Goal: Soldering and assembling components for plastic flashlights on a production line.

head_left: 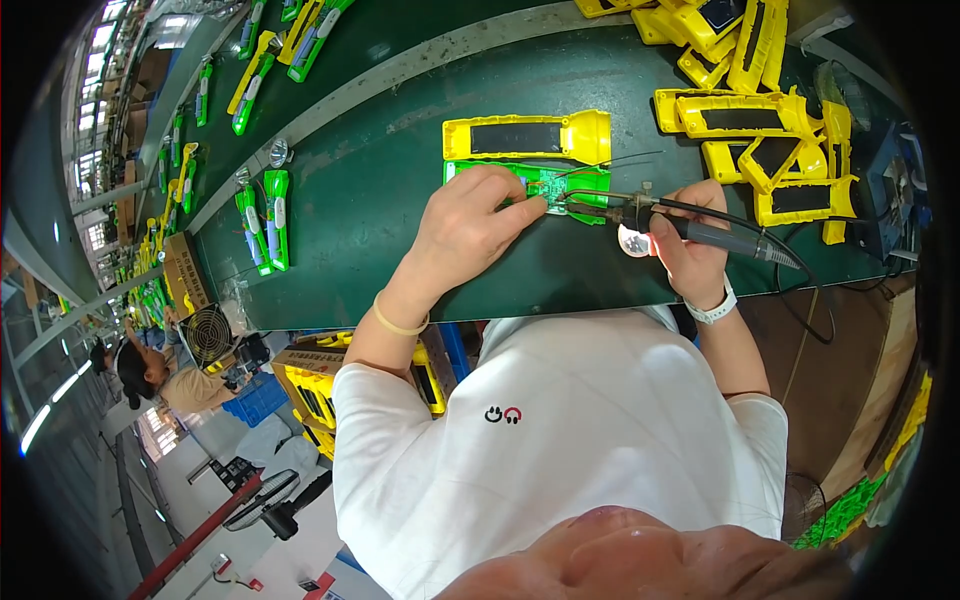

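left hand [468, 220] curls by circuit board [552, 187]; right hand [695, 265] grips soldering iron [728, 239].

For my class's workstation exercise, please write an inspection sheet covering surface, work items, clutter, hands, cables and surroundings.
Surface: dark green table.
Job's things: green shell with circuit board; yellow shell alongside.
Clutter: piled yellow shells, right; round shiny part near the right hand.
Hands: left hand at the green shell, exact grip unclear; right hand holds a soldering tool.
Cables: black cable loops past the table's near edge.
Surroundings: co-worker and round fan, left.
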Demonstrator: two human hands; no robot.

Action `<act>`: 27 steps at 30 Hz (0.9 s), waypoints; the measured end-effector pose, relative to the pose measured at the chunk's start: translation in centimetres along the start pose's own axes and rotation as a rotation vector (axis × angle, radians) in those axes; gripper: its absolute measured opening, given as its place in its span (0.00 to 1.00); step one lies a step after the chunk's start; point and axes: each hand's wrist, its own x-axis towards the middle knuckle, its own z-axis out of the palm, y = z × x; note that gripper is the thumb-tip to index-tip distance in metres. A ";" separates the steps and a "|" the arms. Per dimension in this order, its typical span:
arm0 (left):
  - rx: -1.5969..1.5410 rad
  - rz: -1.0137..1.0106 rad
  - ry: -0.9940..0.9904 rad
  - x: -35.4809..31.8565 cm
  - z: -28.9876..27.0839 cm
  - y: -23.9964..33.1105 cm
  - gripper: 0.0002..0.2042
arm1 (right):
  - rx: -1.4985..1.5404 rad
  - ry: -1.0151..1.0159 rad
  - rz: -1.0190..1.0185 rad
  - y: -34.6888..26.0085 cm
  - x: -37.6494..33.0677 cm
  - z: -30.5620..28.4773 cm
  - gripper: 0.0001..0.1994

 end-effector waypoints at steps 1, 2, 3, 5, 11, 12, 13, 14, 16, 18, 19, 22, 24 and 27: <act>0.004 -0.004 -0.002 0.0 0.0 0.0 0.11 | 0.000 0.001 0.000 -0.1 0.0 0.0 0.11; 0.009 -0.008 -0.003 0.0 0.1 0.0 0.11 | -0.015 -0.003 0.020 -0.2 0.1 0.0 0.11; 0.009 -0.008 -0.004 0.0 0.0 0.0 0.11 | -0.030 -0.007 0.039 -0.3 0.1 0.1 0.11; 0.018 -0.009 -0.031 0.1 -0.1 0.0 0.11 | -0.051 0.008 0.005 -0.4 0.2 0.1 0.11; 0.045 -0.021 -0.053 0.4 -0.2 0.3 0.10 | 0.135 0.168 0.091 -0.9 0.1 -0.4 0.12; 0.045 -0.018 -0.053 0.4 -0.1 0.3 0.10 | 0.191 0.197 0.104 -1.0 0.0 -0.5 0.12; 0.038 -0.025 -0.051 0.4 0.0 0.2 0.09 | 0.248 0.225 0.117 -1.1 0.0 -0.6 0.12; 0.030 -0.032 -0.049 0.4 0.0 0.2 0.08 | 0.238 0.259 0.090 -1.1 0.0 -0.5 0.12; -0.028 -0.070 -0.050 0.7 -0.1 0.2 0.08 | 0.249 0.266 0.053 -0.7 0.0 -0.9 0.13; -0.088 -0.106 -0.051 1.4 -0.2 0.3 0.07 | 0.252 0.331 -0.004 0.1 -0.2 -1.3 0.13; -0.076 -0.133 0.008 2.0 0.0 0.4 0.07 | 0.299 0.374 -0.019 -0.1 0.0 -1.1 0.13; -0.002 -0.153 0.022 4.2 1.8 0.7 0.09 | 0.327 0.376 -0.055 -0.4 0.2 -1.1 0.13; 0.006 -0.153 -0.059 5.2 2.9 1.3 0.08 | 0.371 0.427 -0.102 -0.3 0.5 -1.0 0.14; -0.326 -0.224 0.062 4.8 2.7 0.4 0.05 | 0.367 0.442 -0.106 -0.2 0.5 -1.6 0.14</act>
